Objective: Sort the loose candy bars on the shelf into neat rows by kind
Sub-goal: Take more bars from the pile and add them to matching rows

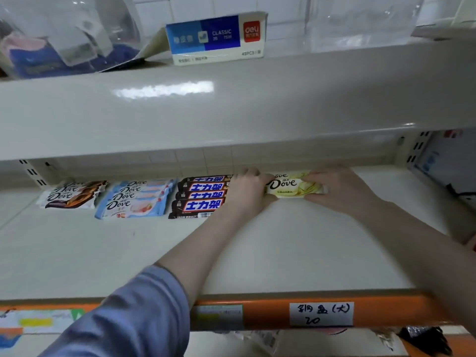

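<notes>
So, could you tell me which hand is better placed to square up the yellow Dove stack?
Probably the right hand: it grips the stack's free end, while the left sits beside the Snickers.

Glossy cream metal shelving (231, 99) with an orange front rail (270, 310), white tiled wall (195, 6) behind

Glossy painted-metal shelf (283, 240), shiny wrappers (134, 202)

Bare shelf (296, 243) is lying open from 6 o'clock, while the upper shelf (231, 104) is overhanging at 12 and bar rows (134, 197) are blocking 10.
</notes>
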Demonstrator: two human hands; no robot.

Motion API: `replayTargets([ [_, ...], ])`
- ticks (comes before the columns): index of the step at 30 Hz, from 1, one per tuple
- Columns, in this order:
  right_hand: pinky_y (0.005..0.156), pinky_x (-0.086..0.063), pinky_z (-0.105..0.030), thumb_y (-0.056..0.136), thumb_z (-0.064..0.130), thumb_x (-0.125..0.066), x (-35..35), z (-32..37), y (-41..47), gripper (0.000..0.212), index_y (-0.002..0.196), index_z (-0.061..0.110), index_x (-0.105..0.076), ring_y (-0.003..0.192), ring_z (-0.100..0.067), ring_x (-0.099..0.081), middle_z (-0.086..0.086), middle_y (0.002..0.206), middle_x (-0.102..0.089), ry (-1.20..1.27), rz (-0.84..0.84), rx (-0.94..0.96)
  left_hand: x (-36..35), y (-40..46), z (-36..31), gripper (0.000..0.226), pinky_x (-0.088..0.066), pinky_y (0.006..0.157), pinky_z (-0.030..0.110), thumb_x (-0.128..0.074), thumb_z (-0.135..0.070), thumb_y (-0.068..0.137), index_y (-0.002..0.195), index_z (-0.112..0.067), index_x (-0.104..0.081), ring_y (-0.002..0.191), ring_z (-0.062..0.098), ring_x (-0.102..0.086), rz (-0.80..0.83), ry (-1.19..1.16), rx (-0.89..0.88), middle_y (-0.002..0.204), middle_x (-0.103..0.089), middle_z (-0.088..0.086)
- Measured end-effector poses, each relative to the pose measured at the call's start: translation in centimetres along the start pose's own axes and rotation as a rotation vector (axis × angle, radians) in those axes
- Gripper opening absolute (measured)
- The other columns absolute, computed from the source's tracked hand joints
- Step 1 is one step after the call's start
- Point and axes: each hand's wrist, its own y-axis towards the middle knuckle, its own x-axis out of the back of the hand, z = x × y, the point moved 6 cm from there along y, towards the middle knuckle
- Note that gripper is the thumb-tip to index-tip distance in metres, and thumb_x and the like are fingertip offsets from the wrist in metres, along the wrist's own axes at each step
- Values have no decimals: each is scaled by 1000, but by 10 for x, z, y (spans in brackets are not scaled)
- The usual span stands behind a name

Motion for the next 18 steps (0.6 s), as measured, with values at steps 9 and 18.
replayTargets([
  [9,92,-42,-37,78,18,-71,-12,-3,-1,36,113,10,-66,106,-28,-61,-10,116,-67,69,41,-14,-12,-2,3,47,-34,93,37,-55,-41,88,132,-25,-51,118,30,-42,13,-21,58,125,-51,9],
  [18,96,-41,-40,85,13,-62,-11,5,-6,30,113,4,-64,111,-33,-56,-12,121,-63,27,59,-30,-5,-10,-8,45,-26,104,36,-47,-38,92,130,-14,-49,129,29,-34,33,64,62,140,-40,10],
])
